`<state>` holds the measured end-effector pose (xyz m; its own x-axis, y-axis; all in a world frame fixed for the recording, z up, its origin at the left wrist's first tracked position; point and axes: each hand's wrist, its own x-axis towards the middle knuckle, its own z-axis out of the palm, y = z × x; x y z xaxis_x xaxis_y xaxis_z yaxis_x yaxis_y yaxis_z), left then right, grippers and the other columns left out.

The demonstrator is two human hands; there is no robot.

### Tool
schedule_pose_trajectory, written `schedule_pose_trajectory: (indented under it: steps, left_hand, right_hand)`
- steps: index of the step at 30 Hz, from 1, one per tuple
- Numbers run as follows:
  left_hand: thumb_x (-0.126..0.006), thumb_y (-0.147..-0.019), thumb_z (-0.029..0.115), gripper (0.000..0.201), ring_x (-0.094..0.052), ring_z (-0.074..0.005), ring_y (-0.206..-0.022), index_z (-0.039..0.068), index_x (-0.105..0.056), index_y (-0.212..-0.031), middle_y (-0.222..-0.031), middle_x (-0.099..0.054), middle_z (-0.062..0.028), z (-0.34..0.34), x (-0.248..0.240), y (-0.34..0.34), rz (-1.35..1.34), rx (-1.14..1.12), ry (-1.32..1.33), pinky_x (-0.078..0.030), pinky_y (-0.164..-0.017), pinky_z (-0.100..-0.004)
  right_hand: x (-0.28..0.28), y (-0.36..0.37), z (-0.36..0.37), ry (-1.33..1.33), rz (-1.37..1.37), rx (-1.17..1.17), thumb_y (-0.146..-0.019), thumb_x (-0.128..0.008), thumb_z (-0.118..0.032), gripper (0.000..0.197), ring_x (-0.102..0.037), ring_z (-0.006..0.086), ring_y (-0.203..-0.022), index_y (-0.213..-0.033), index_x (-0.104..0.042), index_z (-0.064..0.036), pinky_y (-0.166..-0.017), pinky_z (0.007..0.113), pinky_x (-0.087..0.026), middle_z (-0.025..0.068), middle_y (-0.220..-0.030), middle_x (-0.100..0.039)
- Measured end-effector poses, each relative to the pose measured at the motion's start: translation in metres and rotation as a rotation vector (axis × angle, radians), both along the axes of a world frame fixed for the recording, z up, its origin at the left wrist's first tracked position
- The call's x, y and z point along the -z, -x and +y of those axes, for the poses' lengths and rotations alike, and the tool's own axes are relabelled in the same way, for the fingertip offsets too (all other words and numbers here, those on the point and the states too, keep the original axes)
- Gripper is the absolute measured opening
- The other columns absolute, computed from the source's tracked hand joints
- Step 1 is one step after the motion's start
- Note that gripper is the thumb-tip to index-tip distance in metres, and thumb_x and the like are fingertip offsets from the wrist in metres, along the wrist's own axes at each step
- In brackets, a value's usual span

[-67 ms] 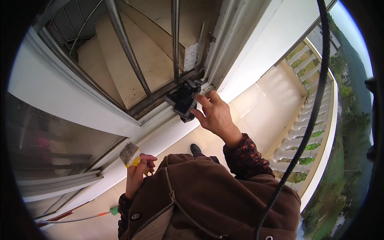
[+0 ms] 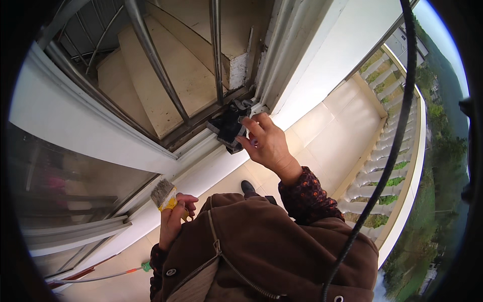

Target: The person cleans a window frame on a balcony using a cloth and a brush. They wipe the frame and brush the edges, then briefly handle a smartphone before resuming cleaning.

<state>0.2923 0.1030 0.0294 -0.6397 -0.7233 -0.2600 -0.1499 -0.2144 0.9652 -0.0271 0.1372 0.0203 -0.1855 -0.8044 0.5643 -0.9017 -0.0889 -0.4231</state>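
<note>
Down at the lower left, my left hand [image 2: 173,218] is wrapped round the yellow handle of a paintbrush [image 2: 164,195]. Its grey bristles point up and to the left, beside the white window ledge. My right hand [image 2: 270,145] reaches to the corner of the window frame, thumb and forefinger pinching a black cloth with grey edges [image 2: 227,124]. The cloth lies bunched over the sill track [image 2: 193,143], close to the foot of the metal bars. My palm is turned away, and part of the cloth is hidden behind the fingers.
Metal bars [image 2: 216,55] stand inside the window, with beige steps [image 2: 171,75] behind them. A white balustrade [image 2: 380,166] runs along the right. A black cable [image 2: 385,176] hangs across the view. A stick with a green end [image 2: 145,266] lies at lower left.
My right hand has shifted very slightly left, still at the cloth. The left hand and paintbrush stay almost where they were.
</note>
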Motion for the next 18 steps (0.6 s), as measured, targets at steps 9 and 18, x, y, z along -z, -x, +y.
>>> schedule_pose_trajectory:
  steps: [9,18]
  left_hand:
    - [-0.042,-0.1,0.023,0.033,-0.054,-0.0138,-0.076,-0.001,-0.066,-0.1,-0.085,-0.056,-0.0051,0.019,-0.007,0.028,-0.09,-0.179,-0.01,-0.045,-0.069,-0.028]
    - [-0.048,-0.096,0.03,0.036,-0.058,-0.0156,-0.07,-0.001,-0.067,-0.097,-0.08,-0.059,-0.0067,0.027,0.014,0.016,-0.132,-0.427,0.005,-0.048,-0.062,-0.0284]
  right_hand:
    - [0.043,-0.004,-0.074,0.053,0.07,-0.376,-0.082,-0.072,-0.025,0.024,-0.059,0.0314,-0.064,-0.073,-0.055,-0.0103,-0.061,0.041,-0.047,0.0086,-0.069,-0.061]
    - [0.049,0.027,-0.115,0.08,-0.128,-0.124,-0.086,-0.07,-0.026,0.024,-0.061,0.0336,-0.056,-0.073,-0.059,-0.0091,-0.05,0.042,-0.047,0.0109,-0.062,-0.061]
